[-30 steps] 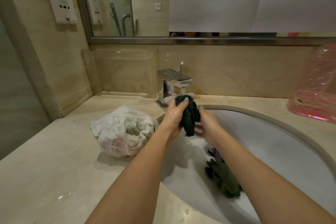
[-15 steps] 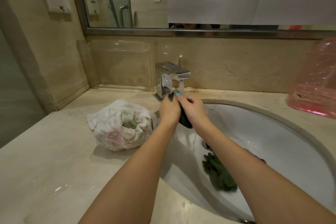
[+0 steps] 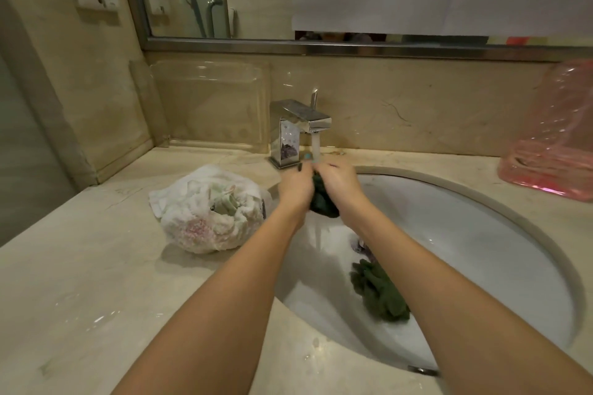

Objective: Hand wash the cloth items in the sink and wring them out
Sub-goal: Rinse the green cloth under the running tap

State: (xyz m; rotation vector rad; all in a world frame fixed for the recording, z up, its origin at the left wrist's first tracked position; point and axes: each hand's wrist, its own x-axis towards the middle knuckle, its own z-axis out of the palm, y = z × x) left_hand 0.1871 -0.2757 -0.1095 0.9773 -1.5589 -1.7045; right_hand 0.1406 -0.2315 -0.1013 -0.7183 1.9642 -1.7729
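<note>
Item in hand: dark green cloth [image 3: 323, 200], clenched by left grip [image 3: 295, 186] and right grip [image 3: 340, 182] under faucet [image 3: 300, 127] stream, at sink [image 3: 475, 234] 10 o'clock. Likely pending: second green cloth [image 3: 382, 293], near sink centre. White bundle [image 3: 208, 208]: counter [image 3: 96, 282], 9 o'clock.

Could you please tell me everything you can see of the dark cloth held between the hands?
The dark cloth is a small, deep green, almost black fabric item, bunched into a wad. It looks soft and wet. The left hand and right hand grip it from either side, covering its upper part; its lower end hangs out beneath them. It is held above the back of the sink, just below the tap, whose running water falls onto the hands at its top.
</note>
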